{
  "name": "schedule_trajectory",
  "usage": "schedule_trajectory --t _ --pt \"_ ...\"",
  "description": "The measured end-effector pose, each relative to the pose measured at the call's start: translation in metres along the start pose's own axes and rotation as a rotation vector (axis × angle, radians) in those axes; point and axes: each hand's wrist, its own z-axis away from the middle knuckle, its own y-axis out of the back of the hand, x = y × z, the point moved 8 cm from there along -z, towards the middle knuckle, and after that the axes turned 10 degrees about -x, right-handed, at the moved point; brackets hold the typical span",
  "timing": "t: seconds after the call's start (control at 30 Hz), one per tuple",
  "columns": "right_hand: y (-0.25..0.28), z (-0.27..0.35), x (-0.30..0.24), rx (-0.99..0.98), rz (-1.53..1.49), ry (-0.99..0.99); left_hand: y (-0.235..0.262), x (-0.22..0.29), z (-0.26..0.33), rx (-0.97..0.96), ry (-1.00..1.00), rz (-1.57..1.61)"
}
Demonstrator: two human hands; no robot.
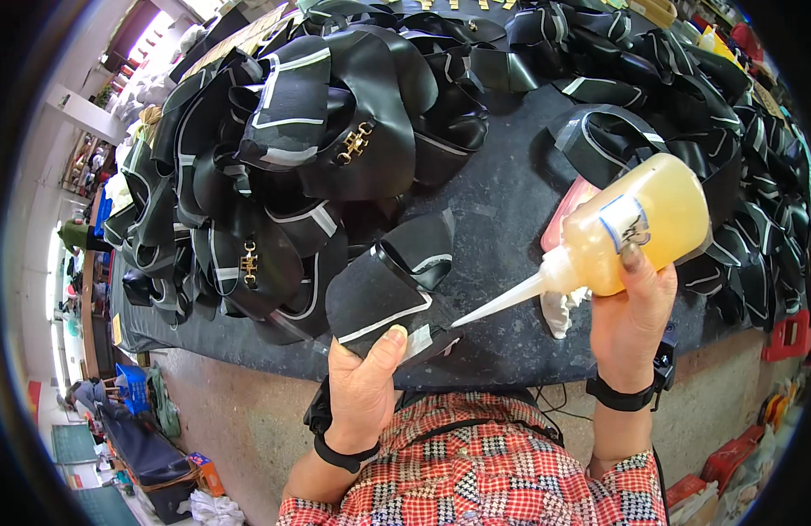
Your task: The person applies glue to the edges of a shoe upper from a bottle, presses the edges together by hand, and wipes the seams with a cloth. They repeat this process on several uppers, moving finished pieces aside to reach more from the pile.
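My left hand (368,386) pinches the near edge of a black shoe upper (370,298), thumb on top. Pale strips of glue or tape run along its inner side. In my right hand (635,311) is a translucent squeeze bottle (664,206) of yellowish liquid, tilted with its long tapered nozzle (502,300) pointing left. The nozzle tip is at the right edge of the shoe upper; whether it touches cannot be made out. Behind the bottle lies a pink object (565,210), partly hidden, with a crumpled white cloth or paper (559,316) below it.
A large heap of black shoe uppers (283,114), some with gold buckles, covers the table's left and back. Another heap (760,254) lies at the right. The dark tabletop (493,193) shows between them. On the floor are a blue crate (134,388) and a red stool (786,336).
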Motion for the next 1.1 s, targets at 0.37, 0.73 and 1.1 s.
schedule_trajectory --t 0.37,0.73,1.1 --pt "-0.003 -0.004 0.006 -0.019 -0.031 -0.033 -0.001 0.001 -0.001 0.012 0.014 -0.010" --pt "0.003 -0.008 0.009 -0.023 -0.028 -0.082 0.004 0.003 -0.002 0.019 0.018 0.015" --pt "0.002 -0.007 0.019 0.006 -0.025 -0.092 0.005 0.002 -0.001 0.004 0.067 0.041"
